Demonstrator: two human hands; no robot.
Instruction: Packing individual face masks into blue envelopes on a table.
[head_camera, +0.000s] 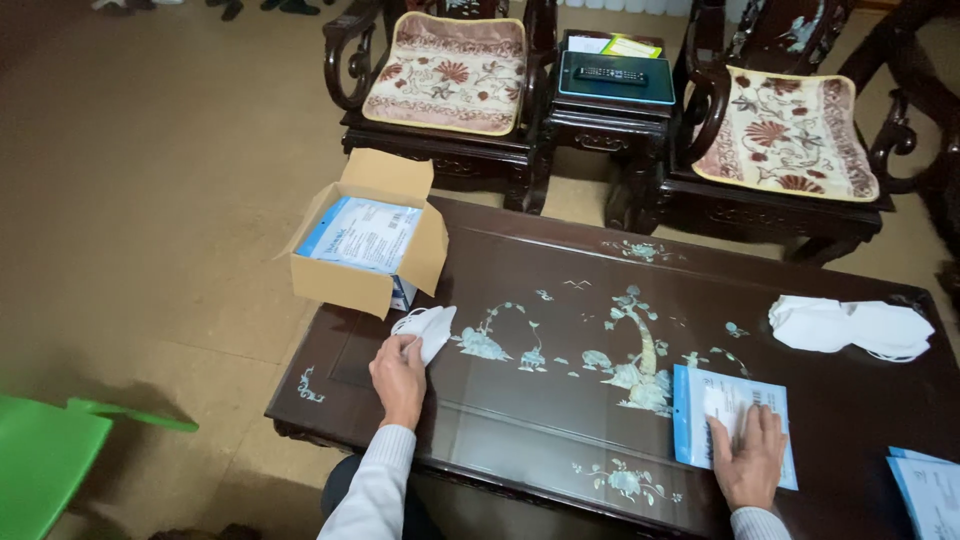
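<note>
My left hand (399, 378) grips a folded white face mask (430, 327) that lies on the dark inlaid table (560, 300), just in front of an open cardboard box (370, 245). The box holds several flat blue and white packets. My right hand (750, 455) lies flat, fingers spread, on a blue and white packet (715, 400) near the table's front edge. A pile of loose white masks (850, 327) rests at the table's right end, apart from both hands.
More blue and white packets (930, 490) lie at the front right corner. Two dark wooden chairs with floral cushions (450, 70) (790, 130) stand behind the table, with a small side table (615, 85) between them. A green plastic seat (45, 455) is at the lower left.
</note>
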